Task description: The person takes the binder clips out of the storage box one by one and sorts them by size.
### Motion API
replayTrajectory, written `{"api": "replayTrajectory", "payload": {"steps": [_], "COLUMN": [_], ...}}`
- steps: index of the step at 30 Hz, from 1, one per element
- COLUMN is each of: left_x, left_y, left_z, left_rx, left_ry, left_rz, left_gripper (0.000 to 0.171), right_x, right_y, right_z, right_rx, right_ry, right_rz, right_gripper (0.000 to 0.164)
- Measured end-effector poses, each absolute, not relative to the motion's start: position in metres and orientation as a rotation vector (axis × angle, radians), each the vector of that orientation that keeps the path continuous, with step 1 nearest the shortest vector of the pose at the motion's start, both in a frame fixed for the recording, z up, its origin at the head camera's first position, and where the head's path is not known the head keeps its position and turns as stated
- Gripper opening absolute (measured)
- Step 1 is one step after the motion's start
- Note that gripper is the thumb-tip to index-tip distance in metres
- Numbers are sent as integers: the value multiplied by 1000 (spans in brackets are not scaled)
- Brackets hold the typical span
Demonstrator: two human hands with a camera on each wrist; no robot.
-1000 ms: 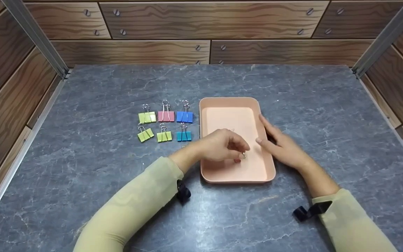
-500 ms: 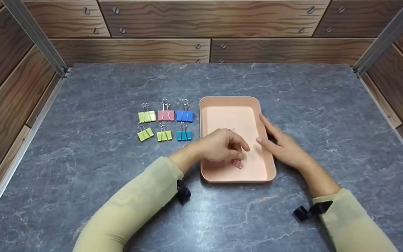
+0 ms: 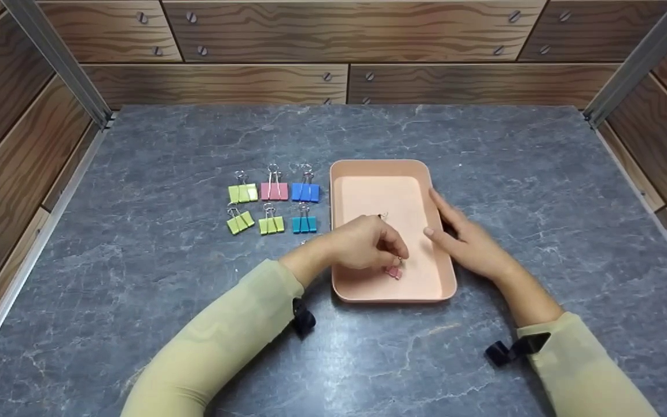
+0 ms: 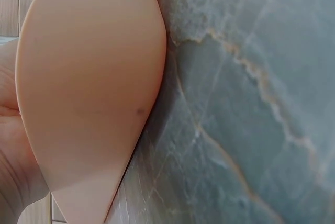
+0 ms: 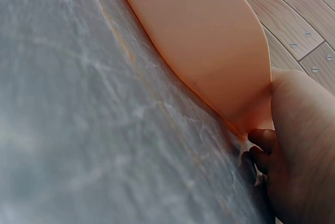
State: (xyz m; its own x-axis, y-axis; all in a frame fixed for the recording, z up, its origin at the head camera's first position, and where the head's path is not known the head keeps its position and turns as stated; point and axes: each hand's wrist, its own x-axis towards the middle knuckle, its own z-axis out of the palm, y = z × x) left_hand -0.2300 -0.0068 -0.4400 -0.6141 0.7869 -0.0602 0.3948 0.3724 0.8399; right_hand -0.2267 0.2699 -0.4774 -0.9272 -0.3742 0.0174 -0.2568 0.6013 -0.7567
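My left hand (image 3: 365,242) reaches into the peach tray (image 3: 394,295). Its thumb and fingertips pinch the wire handles of a small pink binder clip (image 3: 393,272) low over the tray floor. Beyond the knuckles, the wire handle of another clip (image 3: 384,215) shows; its body is hidden. At the tray's right side my right hand (image 3: 475,249) grips the wall, with the thumb over the rim and the fingers outside. Both wrist views show mostly the tray's outer wall (image 4: 94,77), hiding the left fingertips and the clip.
Left of the tray, binder clips lie in two rows: a lime clip (image 3: 243,193), a pink clip (image 3: 274,191) and a blue clip (image 3: 305,192) behind; two lime ones and a teal clip (image 3: 304,224) in front. Wood-patterned panels (image 3: 333,32) surround the grey marbled table (image 3: 165,231).
The left fingers lowered the pink clip toward the tray floor and loosened slightly, then closed on its handles again. The right hand and tray stayed in place.
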Motion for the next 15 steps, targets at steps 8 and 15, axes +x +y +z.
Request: {"api": "replayTrajectory", "payload": {"steps": [8,15], "left_x": [-230,-228], "left_y": [-7,-7], "left_z": [-440,-440], "left_rx": [1031,1011], "left_ry": [2177,2150], "left_rz": [1157,1244], "left_gripper": [12,13], "right_x": [-227,-226], "right_y": [269,270], "right_z": [-475,-475], "right_rx": [-533,-521], "right_ry": [2683,2688], "right_rz": [-1228,-1209], "right_gripper": [76,77]}}
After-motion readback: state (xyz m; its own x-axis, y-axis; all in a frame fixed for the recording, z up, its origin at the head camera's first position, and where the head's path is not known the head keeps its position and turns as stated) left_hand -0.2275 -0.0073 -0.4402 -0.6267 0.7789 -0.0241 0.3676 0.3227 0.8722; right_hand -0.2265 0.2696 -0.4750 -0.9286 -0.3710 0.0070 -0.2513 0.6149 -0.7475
